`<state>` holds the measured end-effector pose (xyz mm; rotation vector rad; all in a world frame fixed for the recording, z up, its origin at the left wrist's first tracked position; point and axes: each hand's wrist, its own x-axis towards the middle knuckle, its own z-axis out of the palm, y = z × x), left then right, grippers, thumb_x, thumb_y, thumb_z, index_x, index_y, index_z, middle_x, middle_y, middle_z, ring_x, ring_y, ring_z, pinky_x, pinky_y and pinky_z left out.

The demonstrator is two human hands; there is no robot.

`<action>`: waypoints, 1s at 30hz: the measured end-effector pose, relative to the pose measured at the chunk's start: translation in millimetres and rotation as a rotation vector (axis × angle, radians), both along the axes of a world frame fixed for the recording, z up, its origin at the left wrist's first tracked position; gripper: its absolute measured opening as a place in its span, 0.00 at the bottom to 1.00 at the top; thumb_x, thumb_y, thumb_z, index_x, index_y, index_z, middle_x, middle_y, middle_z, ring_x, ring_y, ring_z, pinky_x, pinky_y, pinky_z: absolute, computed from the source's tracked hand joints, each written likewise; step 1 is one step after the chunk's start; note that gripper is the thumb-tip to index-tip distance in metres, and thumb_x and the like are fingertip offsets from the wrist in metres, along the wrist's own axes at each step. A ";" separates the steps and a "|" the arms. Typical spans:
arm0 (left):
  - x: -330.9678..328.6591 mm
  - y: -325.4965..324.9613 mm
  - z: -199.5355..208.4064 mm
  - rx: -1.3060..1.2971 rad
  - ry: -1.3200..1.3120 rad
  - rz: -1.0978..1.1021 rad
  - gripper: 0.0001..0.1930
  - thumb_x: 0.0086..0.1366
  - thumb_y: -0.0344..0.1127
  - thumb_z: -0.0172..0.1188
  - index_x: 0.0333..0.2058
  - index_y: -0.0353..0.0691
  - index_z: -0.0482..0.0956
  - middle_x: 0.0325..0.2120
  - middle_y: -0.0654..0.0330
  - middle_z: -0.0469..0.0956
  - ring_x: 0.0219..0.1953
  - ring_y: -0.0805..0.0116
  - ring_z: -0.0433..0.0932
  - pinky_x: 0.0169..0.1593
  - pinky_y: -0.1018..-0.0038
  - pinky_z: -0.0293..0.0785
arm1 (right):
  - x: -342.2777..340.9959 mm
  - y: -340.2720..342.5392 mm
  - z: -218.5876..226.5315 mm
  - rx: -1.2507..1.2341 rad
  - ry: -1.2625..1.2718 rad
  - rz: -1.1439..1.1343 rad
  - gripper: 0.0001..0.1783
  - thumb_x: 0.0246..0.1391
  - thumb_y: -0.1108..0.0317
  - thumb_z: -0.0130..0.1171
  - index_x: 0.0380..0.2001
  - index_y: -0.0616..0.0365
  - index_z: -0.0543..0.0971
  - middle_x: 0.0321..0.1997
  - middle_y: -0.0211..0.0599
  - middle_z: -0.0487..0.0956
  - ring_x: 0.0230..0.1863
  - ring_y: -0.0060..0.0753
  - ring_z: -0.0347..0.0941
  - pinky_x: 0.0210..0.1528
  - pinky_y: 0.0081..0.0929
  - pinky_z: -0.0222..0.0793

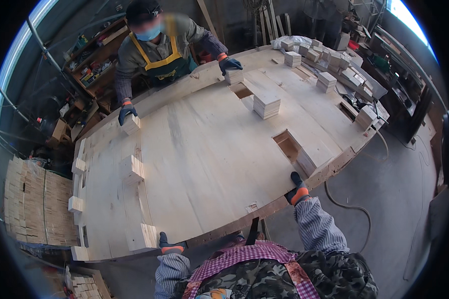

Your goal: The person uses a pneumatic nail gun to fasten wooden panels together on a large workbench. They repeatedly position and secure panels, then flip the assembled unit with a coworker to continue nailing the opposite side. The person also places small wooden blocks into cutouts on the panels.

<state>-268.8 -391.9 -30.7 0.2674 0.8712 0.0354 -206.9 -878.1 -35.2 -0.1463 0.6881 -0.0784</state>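
A large pale wooden panel [199, 154] lies tilted across the view, with rectangular cut-outs and upright laminated wood blocks on it. My left hand [170, 245], in a dark glove with an orange cuff, grips the panel's near edge beside a block [142, 237] at the near left. Its thumb points up; the fingers are partly hidden. Farther right, my right hand [297, 189] in a matching glove holds the same edge with its thumb on top. Just beyond it, another block [306, 162] stands by an open cut-out [287, 145].
Opposite me a co-worker [157, 50] in a mask rests gloved hands on two blocks at the far edge. Many blocks [329, 60] are piled at the far right. Stacked wood strips [37, 204] stand left; a hose [351, 206] lies on the floor at right.
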 end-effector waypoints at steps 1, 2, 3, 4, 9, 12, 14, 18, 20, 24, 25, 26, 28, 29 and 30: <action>1.9 -2.9 -3.8 0.031 -0.020 0.004 0.23 0.50 0.44 0.62 0.45 0.45 0.71 0.46 0.61 0.71 0.51 0.56 0.66 0.53 0.55 0.62 | 1.0 -1.1 -7.9 -0.007 -0.029 0.029 0.24 0.46 0.68 0.60 0.48 0.58 0.68 0.51 0.39 0.70 0.53 0.44 0.63 0.58 0.43 0.57; 5.2 -6.0 -7.2 -0.003 0.034 0.063 0.22 0.51 0.43 0.62 0.44 0.45 0.72 0.46 0.61 0.71 0.51 0.57 0.66 0.53 0.56 0.62 | 3.3 -1.7 -15.2 -0.089 0.026 0.038 0.25 0.46 0.67 0.61 0.49 0.59 0.68 0.52 0.40 0.70 0.54 0.44 0.63 0.58 0.43 0.56; 6.3 -8.0 -10.1 0.041 0.084 0.129 0.21 0.51 0.43 0.61 0.44 0.45 0.72 0.46 0.61 0.71 0.51 0.57 0.66 0.53 0.57 0.62 | 2.7 -2.4 -23.3 -0.123 -0.004 0.050 0.27 0.45 0.67 0.61 0.49 0.60 0.67 0.52 0.40 0.69 0.54 0.44 0.62 0.58 0.44 0.56; 7.1 -8.9 -9.5 0.024 0.034 0.075 0.22 0.54 0.48 0.56 0.46 0.45 0.70 0.50 0.60 0.68 0.55 0.61 0.61 0.57 0.55 0.54 | 3.0 -1.3 -28.5 -0.119 0.039 0.069 0.27 0.45 0.65 0.62 0.49 0.61 0.67 0.53 0.41 0.69 0.54 0.45 0.63 0.58 0.43 0.57; 8.3 -5.7 11.9 0.286 -0.011 -0.331 0.34 0.56 0.58 0.47 0.57 0.49 0.52 0.60 0.65 0.49 0.63 0.66 0.46 0.60 0.51 0.37 | 6.6 29.1 -38.4 -0.345 0.334 0.642 0.53 0.37 0.34 0.57 0.56 0.65 0.57 0.58 0.48 0.62 0.59 0.48 0.58 0.59 0.42 0.52; 11.0 -20.6 20.6 0.443 0.094 -0.419 0.38 0.56 0.59 0.46 0.61 0.50 0.45 0.63 0.69 0.43 0.64 0.67 0.41 0.60 0.50 0.32 | -11.6 70.6 -39.1 -0.259 0.249 0.649 0.49 0.42 0.38 0.55 0.55 0.67 0.56 0.58 0.51 0.61 0.57 0.50 0.59 0.57 0.43 0.54; 10.0 -49.0 15.6 0.397 0.141 -0.543 0.35 0.57 0.58 0.45 0.60 0.52 0.48 0.62 0.69 0.44 0.64 0.67 0.41 0.60 0.51 0.32 | -28.9 78.7 -38.2 -0.233 0.228 0.645 0.46 0.47 0.40 0.50 0.58 0.64 0.52 0.60 0.46 0.59 0.60 0.47 0.55 0.59 0.43 0.51; -9.5 -117.6 17.4 0.238 0.036 -0.792 0.28 0.61 0.51 0.45 0.58 0.54 0.52 0.61 0.68 0.47 0.62 0.67 0.47 0.60 0.53 0.39 | -51.4 69.7 -18.0 -0.224 0.192 0.655 0.43 0.48 0.38 0.47 0.59 0.58 0.53 0.62 0.40 0.57 0.60 0.43 0.56 0.58 0.40 0.53; -14.6 -156.3 27.7 0.173 -0.159 -0.942 0.28 0.62 0.48 0.45 0.59 0.53 0.51 0.61 0.67 0.49 0.62 0.67 0.48 0.61 0.56 0.42 | -53.3 51.9 3.0 -0.276 0.204 0.631 0.41 0.49 0.40 0.47 0.59 0.54 0.54 0.61 0.38 0.59 0.57 0.43 0.60 0.52 0.37 0.60; -20.4 -228.2 53.6 0.505 -0.319 -1.183 0.23 0.62 0.40 0.48 0.57 0.50 0.59 0.57 0.63 0.59 0.59 0.68 0.57 0.59 0.64 0.49 | -56.2 27.1 60.8 -0.441 0.031 0.534 0.34 0.52 0.51 0.49 0.60 0.43 0.52 0.57 0.44 0.62 0.56 0.48 0.61 0.52 0.40 0.62; -20.4 -244.9 56.8 0.626 -0.474 -1.226 0.22 0.63 0.38 0.47 0.57 0.49 0.59 0.56 0.62 0.60 0.58 0.67 0.58 0.59 0.66 0.51 | -65.9 20.9 75.1 -0.503 -0.074 0.500 0.35 0.52 0.52 0.50 0.60 0.42 0.50 0.58 0.44 0.61 0.56 0.48 0.61 0.52 0.40 0.61; -24.0 -258.5 61.1 0.782 -0.581 -1.304 0.22 0.64 0.37 0.45 0.57 0.47 0.59 0.56 0.62 0.60 0.57 0.67 0.60 0.59 0.69 0.53 | -80.5 16.3 90.7 -0.545 -0.214 0.465 0.36 0.51 0.54 0.51 0.61 0.41 0.49 0.59 0.44 0.59 0.56 0.48 0.60 0.52 0.41 0.61; -44.9 -288.6 61.3 1.044 -0.847 -1.339 0.19 0.66 0.38 0.42 0.54 0.41 0.62 0.52 0.58 0.65 0.54 0.69 0.64 0.58 0.75 0.57 | -98.8 3.7 115.6 -0.566 -0.483 0.392 0.41 0.49 0.61 0.53 0.62 0.39 0.44 0.61 0.45 0.55 0.57 0.49 0.59 0.53 0.44 0.60; -51.0 -304.8 54.6 1.195 -1.118 -1.279 0.19 0.66 0.40 0.42 0.53 0.39 0.64 0.51 0.57 0.67 0.54 0.70 0.64 0.58 0.75 0.57 | -102.5 0.0 124.2 -0.554 -0.559 0.377 0.41 0.49 0.61 0.54 0.62 0.39 0.43 0.61 0.46 0.55 0.57 0.49 0.59 0.54 0.45 0.59; -59.6 -324.7 43.2 0.932 -0.820 -1.390 0.19 0.67 0.40 0.41 0.52 0.39 0.65 0.50 0.57 0.68 0.54 0.70 0.64 0.57 0.74 0.57 | -106.4 -2.8 131.2 -0.541 -0.624 0.358 0.42 0.48 0.62 0.54 0.62 0.39 0.43 0.61 0.47 0.55 0.57 0.49 0.59 0.54 0.45 0.58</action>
